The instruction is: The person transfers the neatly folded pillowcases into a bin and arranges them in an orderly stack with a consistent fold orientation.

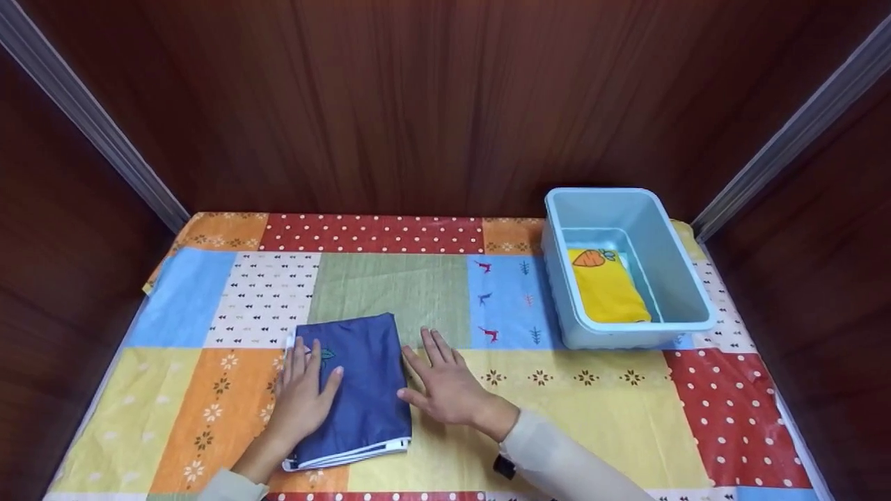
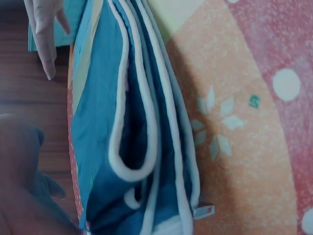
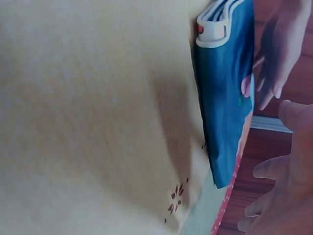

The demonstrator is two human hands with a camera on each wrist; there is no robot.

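Observation:
A folded dark blue cloth (image 1: 369,396) with white piped edges and a small leaf motif lies in front of me on the table. The left wrist view shows its stacked layers and a zip pull (image 2: 204,211) at one corner. My left hand (image 1: 301,400) rests over its left side, fingers extended and thumb spread. Beside the right edge is my right hand (image 1: 449,388), palm down with straight, spread fingers, thumb tip right at the cloth's side. Neither hand grips anything. In the right wrist view the cloth (image 3: 220,93) stands as a thick, flat bundle.
A light blue plastic bin (image 1: 679,278) stands at the back right, with a folded yellow cloth (image 1: 612,296) bearing a carrot picture inside. A patchwork-patterned tablecloth (image 1: 390,285) covers the table. Dark wood panels (image 1: 431,104) enclose the back and sides.

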